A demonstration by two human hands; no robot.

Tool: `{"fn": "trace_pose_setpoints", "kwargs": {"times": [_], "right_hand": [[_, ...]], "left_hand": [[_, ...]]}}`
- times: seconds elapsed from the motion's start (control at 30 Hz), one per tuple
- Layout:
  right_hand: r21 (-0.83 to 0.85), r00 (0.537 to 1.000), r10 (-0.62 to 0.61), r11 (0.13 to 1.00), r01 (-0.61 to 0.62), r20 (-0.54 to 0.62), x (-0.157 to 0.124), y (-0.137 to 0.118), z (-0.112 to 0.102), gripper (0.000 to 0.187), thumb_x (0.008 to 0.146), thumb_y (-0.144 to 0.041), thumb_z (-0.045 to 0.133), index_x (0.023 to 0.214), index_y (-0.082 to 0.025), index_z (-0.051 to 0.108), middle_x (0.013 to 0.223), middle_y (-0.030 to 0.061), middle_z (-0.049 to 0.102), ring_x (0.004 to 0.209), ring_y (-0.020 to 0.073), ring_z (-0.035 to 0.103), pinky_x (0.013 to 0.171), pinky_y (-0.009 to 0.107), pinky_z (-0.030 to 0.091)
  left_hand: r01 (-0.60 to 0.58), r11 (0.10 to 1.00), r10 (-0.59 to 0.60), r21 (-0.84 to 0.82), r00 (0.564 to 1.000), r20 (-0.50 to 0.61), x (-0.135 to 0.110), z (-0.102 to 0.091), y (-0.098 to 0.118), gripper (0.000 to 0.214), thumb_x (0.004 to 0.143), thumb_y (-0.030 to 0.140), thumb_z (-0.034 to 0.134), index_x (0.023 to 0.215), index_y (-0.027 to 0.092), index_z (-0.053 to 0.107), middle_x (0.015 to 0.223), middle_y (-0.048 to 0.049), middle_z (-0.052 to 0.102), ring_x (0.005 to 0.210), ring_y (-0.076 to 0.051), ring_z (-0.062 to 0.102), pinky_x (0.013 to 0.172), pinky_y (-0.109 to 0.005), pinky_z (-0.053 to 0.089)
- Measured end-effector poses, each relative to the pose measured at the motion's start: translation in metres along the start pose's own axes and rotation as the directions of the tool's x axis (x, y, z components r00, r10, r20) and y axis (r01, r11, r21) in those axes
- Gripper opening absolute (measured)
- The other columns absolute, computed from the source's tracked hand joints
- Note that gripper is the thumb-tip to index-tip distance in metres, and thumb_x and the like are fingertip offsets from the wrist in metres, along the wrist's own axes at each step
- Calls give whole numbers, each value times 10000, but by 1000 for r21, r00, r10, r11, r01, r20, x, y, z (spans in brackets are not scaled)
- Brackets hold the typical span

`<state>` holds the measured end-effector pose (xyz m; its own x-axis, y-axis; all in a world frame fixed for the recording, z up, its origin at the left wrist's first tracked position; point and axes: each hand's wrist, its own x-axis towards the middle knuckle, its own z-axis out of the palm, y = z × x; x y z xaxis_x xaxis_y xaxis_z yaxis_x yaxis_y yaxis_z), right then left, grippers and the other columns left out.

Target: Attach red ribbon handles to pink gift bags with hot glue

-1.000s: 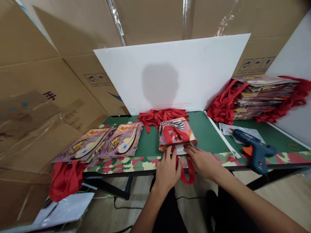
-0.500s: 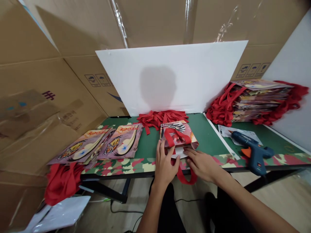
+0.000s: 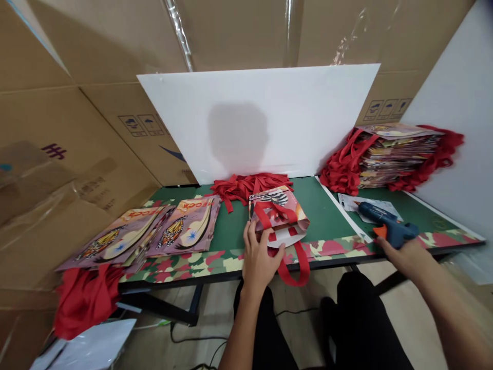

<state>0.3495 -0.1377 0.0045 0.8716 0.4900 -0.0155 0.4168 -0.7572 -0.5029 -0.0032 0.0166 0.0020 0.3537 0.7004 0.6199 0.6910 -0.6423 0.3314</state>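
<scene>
A printed paper gift bag (image 3: 296, 205) with red ribbon handles (image 3: 295, 277) lies at the table's front edge, its mouth towards me and partly open. One handle loops over the bag's front, the other hangs down past the edge. My left hand (image 3: 262, 254) holds the bag by its left side and mouth, thumb near the white inner flap. Off to the right, my right hand (image 3: 408, 259) is around the handle of a blue glue gun (image 3: 379, 213) with an orange trigger. The gun's nozzle points left and away; my fingers are partly hidden behind the handle.
Flat printed bags (image 3: 188, 226) lie in piles at left, red handles (image 3: 87, 298) hanging over the edge. Loose red ribbons (image 3: 250, 185) lie behind my bag. A tall bag stack (image 3: 396, 159) stands back right. A white board (image 3: 300, 118) leans against cardboard (image 3: 239, 36).
My right hand has left the bag's mouth and moved right onto the glue gun's handle. My left hand stays on the bag. The view has shifted slightly.
</scene>
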Motion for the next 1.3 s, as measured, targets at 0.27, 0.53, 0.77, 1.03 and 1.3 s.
{"fn": "trace_pose_setpoints", "kwargs": {"times": [0.27, 0.53, 0.77, 1.03, 1.3], "right_hand": [[735, 859, 60, 490, -470, 509, -12, 11, -33, 344, 631, -310, 832, 906, -196, 659, 859, 86, 711, 734, 206, 679, 617, 279, 592], [887, 838, -290, 158, -435, 463, -72, -5, -38, 337, 661, -250, 794, 989, -258, 712, 852, 59, 667, 575, 139, 512, 482, 251, 495], [744, 682, -415, 602, -290, 602, -120, -79, -5, 341, 570, -247, 775, 898, -173, 721, 904, 49, 712, 883, 224, 632, 785, 292, 473], [688, 598, -398, 608, -395, 696, -128, -130, 20, 218, 559, -254, 700, 764, -195, 657, 528, -47, 472, 554, 135, 467, 654, 267, 438], [706, 531, -483, 597, -382, 696, -116, -123, 41, 287, 702, -339, 714, 928, -161, 721, 889, 62, 740, 832, 212, 675, 813, 296, 496]], "left_hand": [[-46, 997, 41, -63, 995, -90, 0, 1, -4, 364, 840, 308, 775, 1123, 212, 568, 1546, -168, 369, 1487, -385, 327, 1149, -570, 437], [-70, 984, 46, -164, 988, -145, -2, 1, -3, 537, 828, 275, 784, 1221, 199, 426, 1514, -199, 437, 1500, -362, 333, 1141, -552, 450], [-77, 982, 47, -171, 984, -173, -4, 4, -5, 746, 802, 325, 820, 1375, 168, 368, 1509, -225, 444, 1489, -357, 354, 1156, -549, 440], [-79, 984, 55, -157, 987, -154, -5, 3, -6, 813, 796, 302, 820, 1438, 160, 342, 1499, -225, 446, 1480, -352, 370, 1156, -531, 446], [-64, 981, 41, -182, 991, -129, -3, 3, -8, 828, 800, 314, 826, 1449, 184, 328, 1501, -214, 436, 1482, -356, 364, 1169, -546, 424]]}}
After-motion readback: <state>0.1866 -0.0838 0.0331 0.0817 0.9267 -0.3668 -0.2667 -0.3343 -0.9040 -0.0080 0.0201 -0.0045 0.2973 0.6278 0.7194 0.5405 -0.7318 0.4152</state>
